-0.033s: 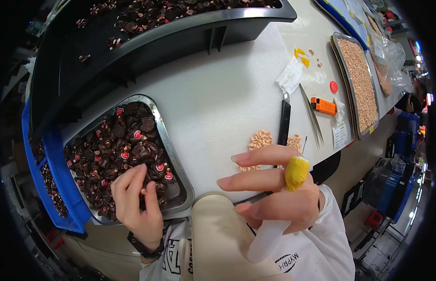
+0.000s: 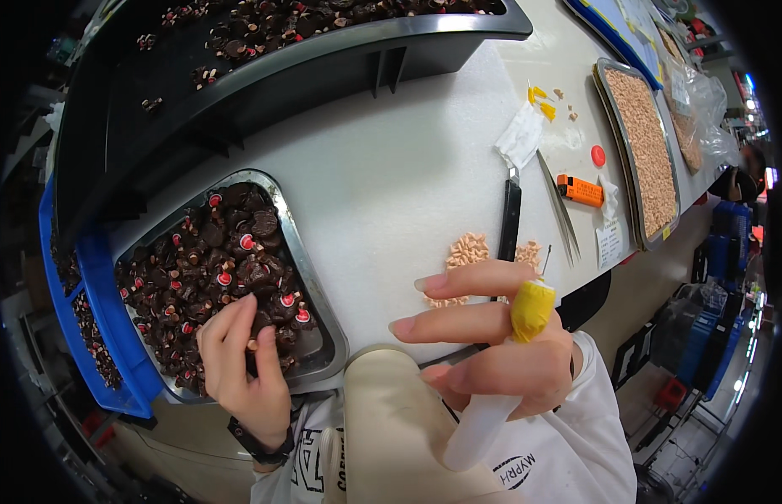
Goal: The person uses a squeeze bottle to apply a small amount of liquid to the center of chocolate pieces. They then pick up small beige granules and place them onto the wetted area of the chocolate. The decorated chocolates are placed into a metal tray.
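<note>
In the head view, our left hand (image 2: 239,353) curls over the dark round components (image 2: 223,252) in the metal tray (image 2: 311,277); we cannot tell whether its thumb and fingertips pinch one. The components lie at mixed angles, and the long axis of any one at our fingertips is hidden. Our right hand (image 2: 513,344), wearing a yellow wrap (image 2: 534,311), spreads its fingers leftward near tan pieces (image 2: 469,248). Beyond them, a black-handled tool (image 2: 510,218) points away from us.
</note>
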Motion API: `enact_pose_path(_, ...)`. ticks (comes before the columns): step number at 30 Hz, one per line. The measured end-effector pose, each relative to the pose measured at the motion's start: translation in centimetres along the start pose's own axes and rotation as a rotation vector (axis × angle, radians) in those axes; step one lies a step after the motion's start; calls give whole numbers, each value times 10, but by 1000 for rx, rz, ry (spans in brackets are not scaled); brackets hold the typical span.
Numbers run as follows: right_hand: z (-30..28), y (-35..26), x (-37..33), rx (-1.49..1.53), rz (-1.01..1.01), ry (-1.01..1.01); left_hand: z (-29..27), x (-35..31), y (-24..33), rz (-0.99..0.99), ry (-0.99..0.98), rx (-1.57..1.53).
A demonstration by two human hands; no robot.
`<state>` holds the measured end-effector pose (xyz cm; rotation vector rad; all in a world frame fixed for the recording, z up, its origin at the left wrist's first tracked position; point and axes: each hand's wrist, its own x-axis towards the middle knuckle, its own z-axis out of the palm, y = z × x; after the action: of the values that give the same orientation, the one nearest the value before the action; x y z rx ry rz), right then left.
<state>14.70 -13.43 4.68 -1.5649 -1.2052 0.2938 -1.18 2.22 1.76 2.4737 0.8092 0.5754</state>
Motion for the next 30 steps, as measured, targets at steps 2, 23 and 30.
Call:
enact_pose_path(2,0,1,-1,10,-6,14,-3,0,-5,33,12,11)
enact_pose_path(23,4,14,-4,64,-315,133,12,11,24,-153,-352,-1426)
enact_pose_path(30,3,11,2,157,-260,52,17,10,24,-281,-435,-1429)
